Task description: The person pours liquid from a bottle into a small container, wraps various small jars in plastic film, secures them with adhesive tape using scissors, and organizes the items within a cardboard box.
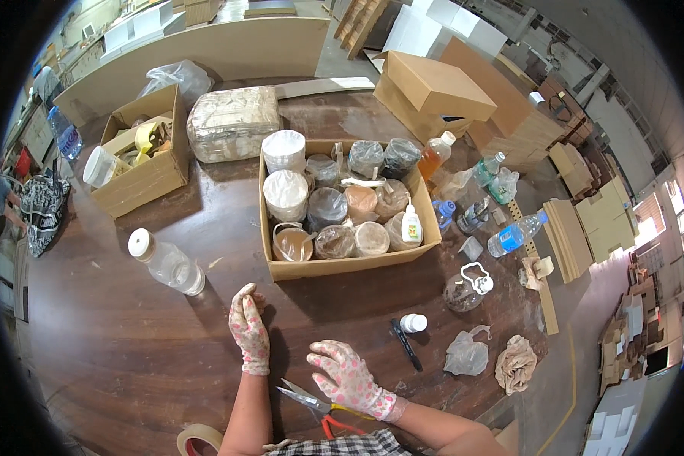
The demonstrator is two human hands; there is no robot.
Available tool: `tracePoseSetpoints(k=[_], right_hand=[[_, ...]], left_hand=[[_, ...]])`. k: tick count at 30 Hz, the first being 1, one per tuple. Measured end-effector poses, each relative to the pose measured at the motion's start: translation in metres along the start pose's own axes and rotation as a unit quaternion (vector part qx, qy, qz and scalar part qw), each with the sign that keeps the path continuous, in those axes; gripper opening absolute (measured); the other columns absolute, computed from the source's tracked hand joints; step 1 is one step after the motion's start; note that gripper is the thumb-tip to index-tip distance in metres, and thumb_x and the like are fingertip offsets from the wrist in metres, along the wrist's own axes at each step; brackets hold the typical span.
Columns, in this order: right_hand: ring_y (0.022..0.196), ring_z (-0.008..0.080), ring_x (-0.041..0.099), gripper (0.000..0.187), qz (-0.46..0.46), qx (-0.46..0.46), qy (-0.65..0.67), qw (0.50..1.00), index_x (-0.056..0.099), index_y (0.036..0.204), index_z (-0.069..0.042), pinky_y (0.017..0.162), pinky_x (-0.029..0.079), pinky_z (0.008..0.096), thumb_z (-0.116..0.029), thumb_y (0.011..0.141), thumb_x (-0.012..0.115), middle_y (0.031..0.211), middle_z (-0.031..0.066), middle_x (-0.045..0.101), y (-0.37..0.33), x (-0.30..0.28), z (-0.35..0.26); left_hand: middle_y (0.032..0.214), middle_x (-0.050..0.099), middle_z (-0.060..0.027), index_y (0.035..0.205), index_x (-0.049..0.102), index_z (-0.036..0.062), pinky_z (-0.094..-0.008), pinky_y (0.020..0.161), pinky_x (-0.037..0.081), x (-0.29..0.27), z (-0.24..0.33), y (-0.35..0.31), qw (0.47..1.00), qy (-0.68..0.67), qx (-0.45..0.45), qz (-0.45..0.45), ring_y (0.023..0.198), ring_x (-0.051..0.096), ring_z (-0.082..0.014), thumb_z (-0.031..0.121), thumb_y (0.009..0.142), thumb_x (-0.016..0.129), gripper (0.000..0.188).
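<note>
My left hand (249,328), in a white glove with pink spots, is raised above the brown table with its fingers curled together; whether anything is between them is hidden. My right hand (351,376), gloved alike, is open with fingers loosely stretched toward the left. Beneath and beside it lie scissors (311,400) with red and yellow handles, blades partly apart. A clear jar with a white lid (173,264) stands left of my left hand. Ahead of both hands is a cardboard box (342,266) holding several tubs and jars, many wrapped in plastic, and a white squeeze bottle (411,226).
Right of my hands are a black marker (406,346), small white bottle (413,323), clear jug (467,289), plastic bag (467,353), crumpled brown paper (516,365) and several bottles. Tape roll (199,441) is at the near edge; scrap box (146,186) and wrapped bundle (234,124) stand far left.
</note>
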State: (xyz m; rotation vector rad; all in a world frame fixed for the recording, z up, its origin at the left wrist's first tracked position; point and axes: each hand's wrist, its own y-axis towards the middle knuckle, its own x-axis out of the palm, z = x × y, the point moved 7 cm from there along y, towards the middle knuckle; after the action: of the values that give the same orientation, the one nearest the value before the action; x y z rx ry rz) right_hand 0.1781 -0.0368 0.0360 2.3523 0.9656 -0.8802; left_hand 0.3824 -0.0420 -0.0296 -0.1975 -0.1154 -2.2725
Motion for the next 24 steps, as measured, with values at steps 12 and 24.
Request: tracePoseSetpoints(k=[12,24], right_hand=[[0.112,0.0286,0.051,0.032,0.052,-0.019,-0.069,0.996,0.065,0.106,-0.009,0.096,0.043,0.0422,-0.014,0.075,0.067,0.12,0.0068,0.056,0.006,0.017,0.015],[0.113,0.0299,0.05,0.032,0.056,-0.028,-0.076,0.995,0.064,0.107,-0.009,0.097,0.042,0.0427,-0.014,0.076,0.065,0.12,0.0077,0.056,0.005,0.02,0.017]], left_hand=[[0.094,0.061,-0.0036,0.114,0.059,0.0021,-0.0275,0.078,0.05,0.002,0.007,-0.001,0.999,0.025,0.017,-0.01,0.085,0.059,-0.0119,0.01,0.099,0.044,0.023],[0.122,0.06,-0.0144,0.131,0.051,0.0018,-0.0367,0.094,0.045,0.025,0.03,-0.002,0.961,0.183,0.173,-0.111,0.108,0.059,-0.0267,0.004,0.09,0.046,0.041]])
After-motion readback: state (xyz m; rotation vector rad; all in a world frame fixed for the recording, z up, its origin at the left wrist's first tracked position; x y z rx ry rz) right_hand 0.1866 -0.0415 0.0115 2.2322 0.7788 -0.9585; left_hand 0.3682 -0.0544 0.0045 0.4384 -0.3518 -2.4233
